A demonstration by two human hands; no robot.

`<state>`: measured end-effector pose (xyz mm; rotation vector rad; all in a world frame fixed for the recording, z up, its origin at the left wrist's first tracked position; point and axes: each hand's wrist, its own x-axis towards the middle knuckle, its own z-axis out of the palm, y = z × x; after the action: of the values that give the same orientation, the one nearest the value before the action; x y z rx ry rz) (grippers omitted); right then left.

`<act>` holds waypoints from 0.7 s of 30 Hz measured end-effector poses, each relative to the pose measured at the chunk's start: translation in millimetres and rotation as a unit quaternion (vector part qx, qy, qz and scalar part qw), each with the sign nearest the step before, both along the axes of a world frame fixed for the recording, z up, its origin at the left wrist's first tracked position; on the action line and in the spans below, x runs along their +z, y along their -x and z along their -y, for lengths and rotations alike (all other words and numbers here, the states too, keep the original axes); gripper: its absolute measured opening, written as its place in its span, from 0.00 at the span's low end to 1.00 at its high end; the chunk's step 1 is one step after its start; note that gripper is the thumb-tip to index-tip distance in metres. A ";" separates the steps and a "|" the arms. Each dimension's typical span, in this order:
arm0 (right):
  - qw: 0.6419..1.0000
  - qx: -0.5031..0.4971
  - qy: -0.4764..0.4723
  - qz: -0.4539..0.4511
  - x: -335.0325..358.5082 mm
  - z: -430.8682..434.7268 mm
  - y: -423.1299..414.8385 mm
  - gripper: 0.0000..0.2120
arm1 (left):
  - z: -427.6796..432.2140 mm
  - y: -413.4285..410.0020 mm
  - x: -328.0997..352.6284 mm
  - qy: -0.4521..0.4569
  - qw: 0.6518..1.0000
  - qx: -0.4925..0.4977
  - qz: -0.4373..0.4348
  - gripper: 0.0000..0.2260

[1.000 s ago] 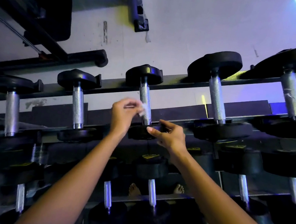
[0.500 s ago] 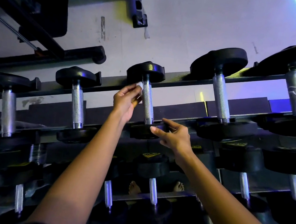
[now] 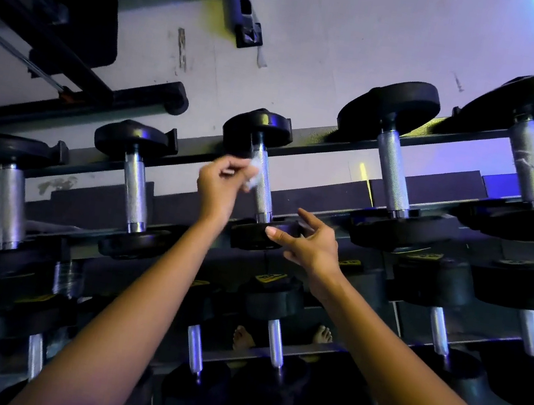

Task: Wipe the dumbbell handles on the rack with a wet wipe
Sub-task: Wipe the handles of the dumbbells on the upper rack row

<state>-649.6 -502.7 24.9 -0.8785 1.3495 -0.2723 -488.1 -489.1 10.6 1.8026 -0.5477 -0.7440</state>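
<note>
Pale wall (image 3: 318, 36) is seen behind the rack (image 3: 315, 145). A wet wipe (image 3: 253, 174) is pinched against one handle (image 3: 264, 190) by the left hand (image 3: 221, 185); the right hand's (image 3: 313, 245) fingers are spread.

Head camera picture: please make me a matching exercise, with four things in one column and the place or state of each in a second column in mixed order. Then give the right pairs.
Things:
1. left hand
2. right hand
3. wet wipe
4. feet

Place or state:
A. fingers straight, at the near black end of the dumbbell
B. bare, seen below the rack
C. pinches something white
D. beside the metal handle

Pairs: 1-C, 2-A, 3-D, 4-B
</note>
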 end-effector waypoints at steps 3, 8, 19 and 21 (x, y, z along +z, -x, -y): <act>1.000 -0.007 0.020 -0.017 -4.1 -1.4 -0.1 0.46 | -26.4 14.6 3.9 -0.007 0.935 -0.235 0.264 0.04; 1.000 -0.020 0.015 -0.011 -10.1 -2.8 -1.5 0.49 | 38.1 -16.9 2.6 -0.009 0.792 -0.324 0.517 0.08; 0.999 -0.028 0.015 -0.011 -14.9 -4.9 -5.3 0.51 | 53.9 -26.5 20.9 -0.099 0.718 -0.470 0.504 0.07; 0.999 -0.029 0.014 -0.010 -13.7 -4.6 -5.5 0.51 | 40.7 -17.0 18.1 -0.077 0.703 -0.483 0.516 0.06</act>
<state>-644.2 -498.1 11.3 -0.8675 1.3946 -0.3291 -471.1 -529.8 28.7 1.8980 -2.3670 -0.3148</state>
